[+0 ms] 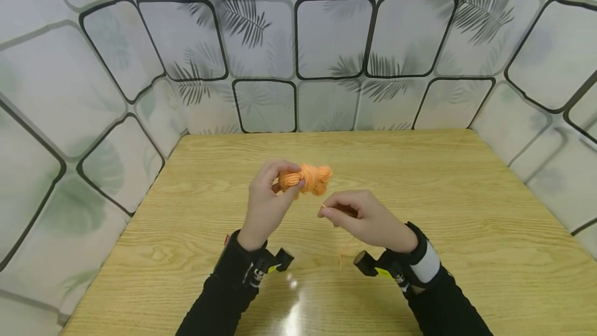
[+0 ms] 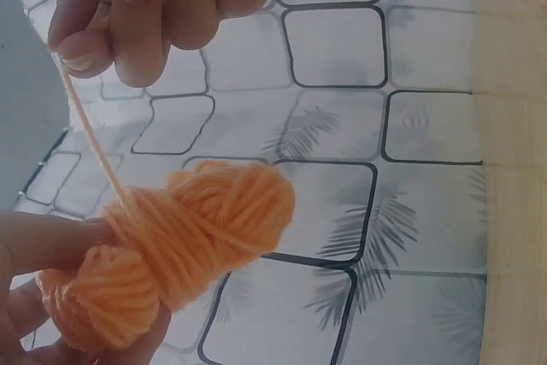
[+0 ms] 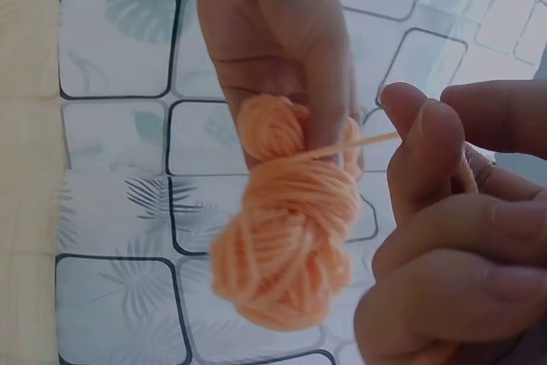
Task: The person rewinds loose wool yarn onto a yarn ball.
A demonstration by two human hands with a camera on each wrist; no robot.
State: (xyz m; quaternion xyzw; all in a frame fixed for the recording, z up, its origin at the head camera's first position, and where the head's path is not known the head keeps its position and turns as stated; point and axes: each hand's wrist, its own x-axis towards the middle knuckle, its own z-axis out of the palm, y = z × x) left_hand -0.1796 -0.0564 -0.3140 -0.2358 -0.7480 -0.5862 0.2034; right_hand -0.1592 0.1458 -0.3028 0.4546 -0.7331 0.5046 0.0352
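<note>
An orange yarn bundle [image 1: 315,178], wound tight round its middle with bulging ends, is held up above the table. My left hand [image 1: 270,201] grips it by one end between thumb and fingers. In the left wrist view the yarn bundle [image 2: 214,232] tilts up to the right. One strand [image 2: 92,138] runs taut from its wound middle to my right hand [image 2: 162,14], whose thumb and finger pinch it. The right wrist view shows the same strand [image 3: 372,140] between the bundle and the pinching fingertips [image 3: 419,126]. In the head view my right hand [image 1: 364,217] is lower and to the right.
The wooden table [image 1: 210,170] spreads beneath both hands. A thin loose orange yarn tail [image 1: 340,261] shows near the right wrist. Patterned curtain walls [image 1: 333,40] with black outlines and leaf prints stand behind and at both sides. Black wrist cameras [image 1: 366,263] sit on both wrists.
</note>
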